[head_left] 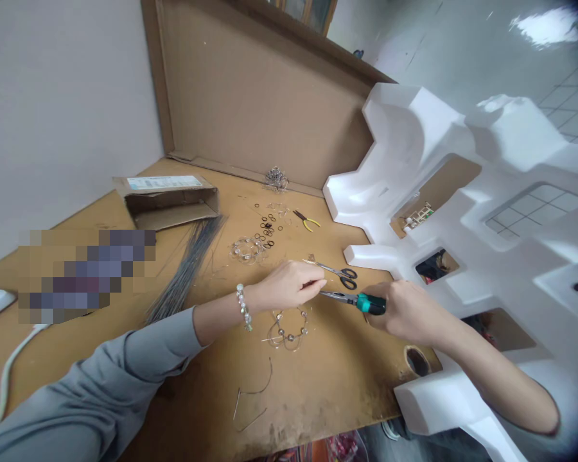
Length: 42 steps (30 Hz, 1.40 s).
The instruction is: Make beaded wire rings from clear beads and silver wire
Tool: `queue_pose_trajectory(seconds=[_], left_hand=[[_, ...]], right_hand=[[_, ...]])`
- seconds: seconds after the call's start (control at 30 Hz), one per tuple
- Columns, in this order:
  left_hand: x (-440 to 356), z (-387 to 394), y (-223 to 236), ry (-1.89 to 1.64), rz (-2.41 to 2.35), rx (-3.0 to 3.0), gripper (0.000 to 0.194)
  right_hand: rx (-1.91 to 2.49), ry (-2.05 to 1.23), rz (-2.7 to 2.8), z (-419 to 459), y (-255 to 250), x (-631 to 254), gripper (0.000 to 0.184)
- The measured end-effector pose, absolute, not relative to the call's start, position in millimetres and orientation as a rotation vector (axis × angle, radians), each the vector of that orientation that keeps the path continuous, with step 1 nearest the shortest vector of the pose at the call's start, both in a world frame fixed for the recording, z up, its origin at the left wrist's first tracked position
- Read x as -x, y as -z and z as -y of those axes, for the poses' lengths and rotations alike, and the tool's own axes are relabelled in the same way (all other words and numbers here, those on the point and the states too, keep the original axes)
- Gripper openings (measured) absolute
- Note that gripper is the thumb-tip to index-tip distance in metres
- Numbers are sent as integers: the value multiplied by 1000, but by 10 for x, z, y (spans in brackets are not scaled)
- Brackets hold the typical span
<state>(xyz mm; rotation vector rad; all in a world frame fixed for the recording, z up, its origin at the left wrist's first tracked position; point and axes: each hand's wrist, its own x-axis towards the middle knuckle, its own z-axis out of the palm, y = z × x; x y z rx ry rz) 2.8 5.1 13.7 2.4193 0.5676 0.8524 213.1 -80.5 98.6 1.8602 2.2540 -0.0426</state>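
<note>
My left hand (293, 282), with a beaded bracelet (243, 307) on its wrist, is closed in a pinch. What lies between its fingers is too small or hidden to make out. My right hand (404, 311) grips the green-and-black handles of long-nose pliers (361, 301), whose jaws reach to the left fingertips. Just below the left hand is a ring of bent wire with clear beads (291, 336); whether it hangs from the fingers or lies on the table I cannot tell. Black-handled scissors (347, 276) lie beyond the pliers.
On the wooden table (318, 398) lie a bundle of straight wires (187, 276), an open cardboard box (173, 202), another beaded wire ring (247, 250), several small dark rings (268, 228) and yellow-handled pliers (308, 221). White foam packing (443, 128) stands along the right edge, near a cardboard tube (417, 360).
</note>
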Motion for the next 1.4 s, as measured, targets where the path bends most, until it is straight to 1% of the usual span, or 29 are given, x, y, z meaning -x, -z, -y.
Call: queue_pose_trajectory(seconds=[0.07,0.13,0.2,0.27,0.33,0.4,0.5,0.57,0.63,0.77,0.9,0.97,1.03,1.07,1.13,1.17,1.23,1.3,1.4], left_hand=[[-26,-67,-125,-836,-575,-2428,31],[-28,-112,-80,-808,-626,-2407,30],[-29,-183,-9,-761,-718,-2358,29],[-25,-272,69,-713,-804,-2259,28],[-16,-361,127,-694,-773,-2136,28],[-4,-424,146,-666,-676,-2053,28],[17,-442,105,-613,-572,-2034,29],[32,-413,54,-570,-543,-2056,29],[45,-378,8,-526,-524,-2086,29],[55,-346,-29,-489,-515,-2147,30],[58,-343,-28,-401,-505,-2208,31],[65,-336,-38,-372,-509,-2240,31],[72,-325,-56,-360,-519,-2289,30],[76,-319,-66,-353,-525,-2319,30],[81,-310,-80,-331,-538,-2381,29],[83,-307,-82,-319,-547,-2409,29],[84,-311,-71,-300,-565,-2462,28],[83,-326,-38,-303,-569,-2520,27],[68,-362,44,-316,-573,-2593,26]], right_hand=[[-1896,165,-2243,802,-977,-2132,8],[-1925,212,-2287,815,-946,-2132,8],[-1960,282,-2334,845,-888,-2146,13],[-1994,428,-2338,880,-792,-2181,15],[-2029,539,-2295,903,-644,-2227,17],[-2096,443,-2219,906,-445,-2261,24],[-2190,76,-2078,890,-106,-2252,29],[-2168,-141,-2099,885,93,-2208,31],[-2135,-285,-2119,890,247,-2148,32],[-2162,-369,-2091,906,441,-2046,36],[-2224,-320,-2108,877,506,-2034,38],[-2260,-193,-2224,832,453,-2051,36],[-2363,84,-2410,766,340,-2053,35],[-2465,291,-2493,728,272,-2040,35],[-2709,898,-2477,647,142,-1980,38],[-2710,1212,-2418,609,92,-1936,40],[-2630,1627,-2330,538,35,-1837,38],[-2547,1875,-2278,480,33,-1751,33],[-2479,2152,-2191,415,100,-1692,29]])
